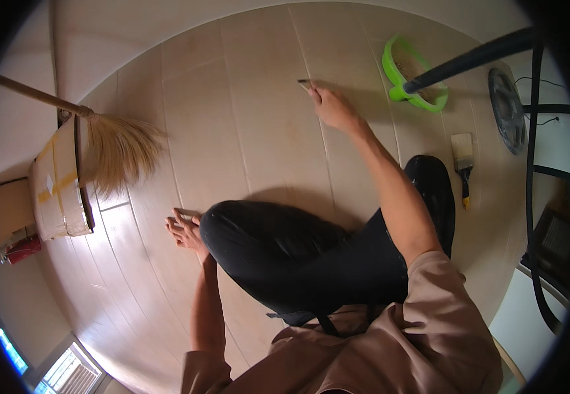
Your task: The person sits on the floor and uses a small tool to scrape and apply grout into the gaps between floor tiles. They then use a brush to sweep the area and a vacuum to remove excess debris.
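Observation:
My right hand [335, 108] is stretched out over the tiled floor [259, 125], its fingers closed round a small thin tool [304, 83] with a dark flat tip. That tip is at or close to a grout line; whether it touches cannot be made out. Beside my bent left knee, my left hand [185, 231] rests low by the floor with its fingers apart, holding nothing. Right of my right hand stands a green dustpan [389, 64] with debris inside and a dark pole-like handle [475, 60]. A wide paintbrush [463, 157] lies by my right knee.
A straw broom [121, 148] leans in from the left, in front of a taped cardboard box [58, 184]. Another carton [10, 210] and a red object [23, 250] sit farther left. At the right are a round dark base [507, 111], cables and black furniture.

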### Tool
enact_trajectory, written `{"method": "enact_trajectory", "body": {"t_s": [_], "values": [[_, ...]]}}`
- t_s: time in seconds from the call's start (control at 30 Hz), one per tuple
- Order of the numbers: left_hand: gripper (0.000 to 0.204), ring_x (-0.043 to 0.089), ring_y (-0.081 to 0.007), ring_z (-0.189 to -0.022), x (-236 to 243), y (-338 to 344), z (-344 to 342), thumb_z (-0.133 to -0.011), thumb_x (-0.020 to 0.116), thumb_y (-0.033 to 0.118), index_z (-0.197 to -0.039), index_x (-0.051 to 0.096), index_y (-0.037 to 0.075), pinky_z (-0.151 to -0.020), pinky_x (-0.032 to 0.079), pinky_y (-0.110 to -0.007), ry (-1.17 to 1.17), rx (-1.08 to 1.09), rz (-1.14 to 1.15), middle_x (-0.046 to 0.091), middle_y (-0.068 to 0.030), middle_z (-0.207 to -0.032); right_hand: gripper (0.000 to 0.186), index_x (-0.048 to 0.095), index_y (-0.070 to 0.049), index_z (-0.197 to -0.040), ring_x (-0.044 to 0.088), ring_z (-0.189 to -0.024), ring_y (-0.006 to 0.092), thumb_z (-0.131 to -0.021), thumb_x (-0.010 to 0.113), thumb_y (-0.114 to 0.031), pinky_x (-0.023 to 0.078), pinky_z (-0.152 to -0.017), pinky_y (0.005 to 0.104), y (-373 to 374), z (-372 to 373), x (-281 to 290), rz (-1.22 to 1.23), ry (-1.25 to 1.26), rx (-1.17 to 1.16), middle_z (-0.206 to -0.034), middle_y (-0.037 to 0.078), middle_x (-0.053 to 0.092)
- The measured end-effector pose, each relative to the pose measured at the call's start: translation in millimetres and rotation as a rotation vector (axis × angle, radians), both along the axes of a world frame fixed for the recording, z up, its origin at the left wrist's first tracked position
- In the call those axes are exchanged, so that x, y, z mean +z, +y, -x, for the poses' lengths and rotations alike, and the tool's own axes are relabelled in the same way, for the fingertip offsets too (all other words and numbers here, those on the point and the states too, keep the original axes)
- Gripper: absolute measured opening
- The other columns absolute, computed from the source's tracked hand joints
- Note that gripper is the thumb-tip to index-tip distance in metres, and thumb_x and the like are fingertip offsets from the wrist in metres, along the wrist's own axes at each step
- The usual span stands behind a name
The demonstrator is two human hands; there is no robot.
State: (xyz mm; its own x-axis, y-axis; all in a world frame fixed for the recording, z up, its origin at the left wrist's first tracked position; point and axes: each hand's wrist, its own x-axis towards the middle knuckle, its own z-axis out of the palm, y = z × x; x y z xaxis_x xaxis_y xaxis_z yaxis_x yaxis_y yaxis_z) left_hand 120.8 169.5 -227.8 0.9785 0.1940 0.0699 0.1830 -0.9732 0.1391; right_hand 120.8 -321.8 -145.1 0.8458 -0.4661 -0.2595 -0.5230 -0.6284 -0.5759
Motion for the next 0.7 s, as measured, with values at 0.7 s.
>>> {"method": "enact_trajectory", "body": {"t_s": [0.7], "values": [[0.073,0.021,-0.0388,-0.154,-20,14,-8,-0.092,0.058,0.038,-0.161,0.035,0.028,-0.113,0.028,-0.064,-0.033,-0.008,-0.03,0.03,-0.0164,-0.165,0.05,0.05,-0.01,-0.151,0.066,-0.089,0.0536,-0.11,0.041,-0.037,0.054,-0.082,0.0574,111,171,12,0.053,0.085,0.016,-0.092,0.038,0.067]]}}
